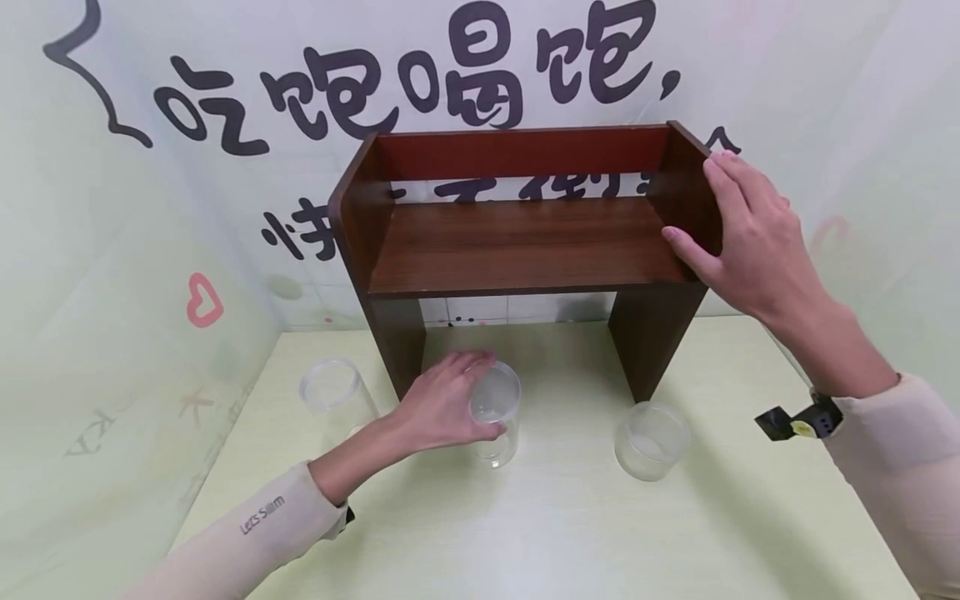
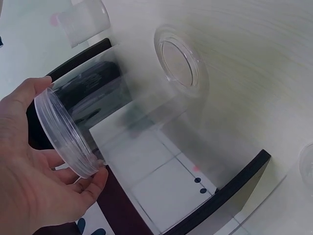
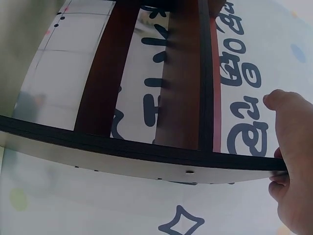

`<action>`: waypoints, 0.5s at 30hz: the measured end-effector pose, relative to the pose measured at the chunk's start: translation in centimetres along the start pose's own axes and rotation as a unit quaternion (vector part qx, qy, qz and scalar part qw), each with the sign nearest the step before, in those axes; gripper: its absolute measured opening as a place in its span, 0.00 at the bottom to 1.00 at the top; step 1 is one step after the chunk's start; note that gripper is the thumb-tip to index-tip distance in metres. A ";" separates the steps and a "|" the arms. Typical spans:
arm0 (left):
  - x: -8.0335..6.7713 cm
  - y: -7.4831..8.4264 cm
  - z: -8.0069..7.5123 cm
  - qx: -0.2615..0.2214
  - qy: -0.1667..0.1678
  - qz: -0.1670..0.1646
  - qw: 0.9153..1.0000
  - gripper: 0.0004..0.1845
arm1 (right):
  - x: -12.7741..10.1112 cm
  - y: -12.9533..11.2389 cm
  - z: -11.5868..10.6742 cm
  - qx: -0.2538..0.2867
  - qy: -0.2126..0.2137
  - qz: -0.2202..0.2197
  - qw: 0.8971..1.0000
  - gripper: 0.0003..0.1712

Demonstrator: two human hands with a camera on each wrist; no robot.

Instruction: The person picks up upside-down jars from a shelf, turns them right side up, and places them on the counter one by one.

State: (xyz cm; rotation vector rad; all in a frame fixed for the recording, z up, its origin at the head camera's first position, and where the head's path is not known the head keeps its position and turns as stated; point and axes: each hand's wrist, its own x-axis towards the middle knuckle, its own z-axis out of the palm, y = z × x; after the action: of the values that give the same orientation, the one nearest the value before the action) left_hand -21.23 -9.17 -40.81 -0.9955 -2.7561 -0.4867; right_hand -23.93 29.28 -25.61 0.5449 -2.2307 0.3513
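Note:
My left hand (image 1: 442, 404) grips a clear plastic jar (image 1: 497, 396) around its top, thumb on the near side and fingers on the far side. In the left wrist view the ridged lid (image 2: 63, 134) lies within the fingers, and the see-through body stretches away to a round base. The jar is just in front of the opening under a dark brown wooden shelf (image 1: 525, 242). At the shelf's right side panel (image 3: 146, 159) my right hand (image 1: 761, 237) holds the upper edge, thumb on the inner side and fingers on the outer side.
Left of the shelf stands another tall clear jar (image 1: 330, 387). A shorter clear container (image 1: 651, 442) is near the foot of the right panel. All stand on a pale table (image 1: 570, 517), with a printed cloth (image 1: 247, 50) hanging behind and at the sides.

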 end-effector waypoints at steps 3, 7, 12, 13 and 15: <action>-0.1 0.0 0.0 0.008 -0.002 -0.005 1.000 0.51 | 0.0 0.1 0.1 0.001 0.006 -0.006 1.000 0.46; -0.4 0.0 -0.1 0.024 -0.007 -0.010 1.000 0.54 | -0.1 0.3 0.4 0.007 0.014 -0.015 1.000 0.46; -0.9 0.1 -0.7 0.039 0.007 -0.013 0.999 0.58 | -0.2 0.6 0.7 0.026 0.025 -0.027 0.999 0.46; -0.9 0.1 -0.8 0.040 0.011 -0.015 0.999 0.58 | -0.3 0.7 0.8 0.032 0.028 -0.030 0.999 0.46; -1.1 0.1 -1.3 0.039 0.018 -0.022 0.999 0.58 | -0.4 0.8 0.9 0.043 0.032 -0.036 0.998 0.46</action>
State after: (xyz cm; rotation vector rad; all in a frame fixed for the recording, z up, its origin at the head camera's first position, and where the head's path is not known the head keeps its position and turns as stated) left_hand -20.29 -10.22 -39.91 -0.9016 -2.7464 -0.3956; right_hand -24.63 29.71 -26.58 0.6493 -2.1360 0.4219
